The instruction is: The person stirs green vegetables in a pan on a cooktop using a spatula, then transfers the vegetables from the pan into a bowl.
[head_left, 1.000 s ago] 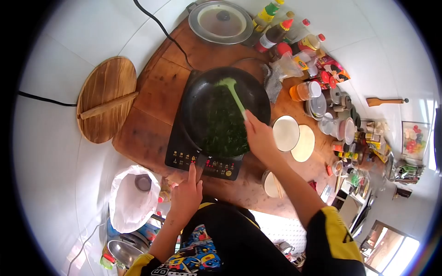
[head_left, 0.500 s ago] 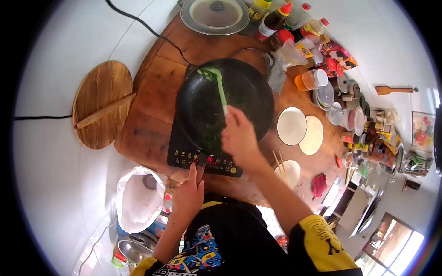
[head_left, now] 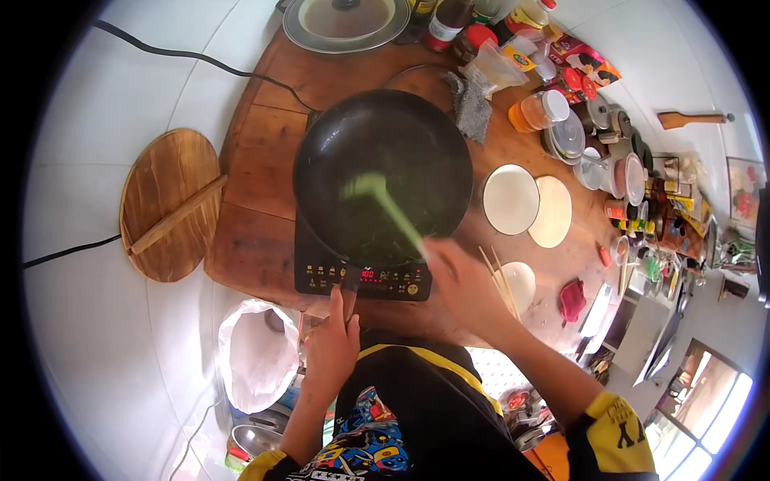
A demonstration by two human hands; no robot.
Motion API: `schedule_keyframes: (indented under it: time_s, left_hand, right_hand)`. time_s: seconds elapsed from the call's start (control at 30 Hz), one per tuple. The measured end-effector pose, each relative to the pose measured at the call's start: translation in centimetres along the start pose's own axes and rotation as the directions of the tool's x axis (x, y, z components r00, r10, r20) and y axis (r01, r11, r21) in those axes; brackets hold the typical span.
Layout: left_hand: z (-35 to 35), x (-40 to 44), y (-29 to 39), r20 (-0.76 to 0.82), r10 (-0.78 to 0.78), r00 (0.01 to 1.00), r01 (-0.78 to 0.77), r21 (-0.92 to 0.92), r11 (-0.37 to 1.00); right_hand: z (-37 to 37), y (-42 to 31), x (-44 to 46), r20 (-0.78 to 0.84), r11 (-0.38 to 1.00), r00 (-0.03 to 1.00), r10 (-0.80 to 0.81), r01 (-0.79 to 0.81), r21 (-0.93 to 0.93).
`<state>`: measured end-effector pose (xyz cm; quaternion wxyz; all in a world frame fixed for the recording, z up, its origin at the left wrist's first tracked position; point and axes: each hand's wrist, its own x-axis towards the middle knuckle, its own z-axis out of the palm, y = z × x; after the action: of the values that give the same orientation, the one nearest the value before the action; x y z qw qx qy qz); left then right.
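Note:
A dark wok sits on a black induction cooker whose red display is lit. My left hand is closed around the wok's handle, its index finger stretched along it near the control panel. In my right hand is the handle of a light green spatula, gripped from above. Its head is smeared by motion and hangs over the middle of the wok. Dark green leafy bits lie low in the wok, hard to make out.
Right of the wok stand a white bowl, a pale oval board and a small bowl with chopsticks. Bottles and jars line the back right. A lidded pan is behind, a round wooden lid left, a lined bin below.
My right hand has drawn the spatula toward me and to the right, its head leaving the wok's far side. My left hand stays on the handle. The view has shifted slightly.

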<state>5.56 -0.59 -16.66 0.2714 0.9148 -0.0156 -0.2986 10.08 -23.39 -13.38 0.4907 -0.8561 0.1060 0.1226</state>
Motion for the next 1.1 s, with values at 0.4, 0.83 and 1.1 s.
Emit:
schedule_keyframes:
  time_s: [0.4, 0.83, 1.1]
  left_hand:
    - [-0.3, 0.0, 0.8, 0.114, -0.106, 0.988, 0.125, -0.175, 0.977]
    - [0.9, 0.2, -0.2, -0.091, 0.043, 0.995, -0.051, -0.079, 0.996]
    - [1.4, 0.2, -0.1, -0.050, -0.015, 0.999, 0.008, -0.139, 0.990]
  right_hand:
    - [5.0, 0.5, -4.1, 0.129, 0.975, 0.973, 0.193, -0.176, -0.135]
    - [5.7, 1.5, 3.1, 0.073, 0.968, 0.997, -0.002, 0.020, -0.252]
    - [-1.3, -0.6, 1.8, 0.067, 0.870, 0.991, -0.113, 0.132, -0.474]
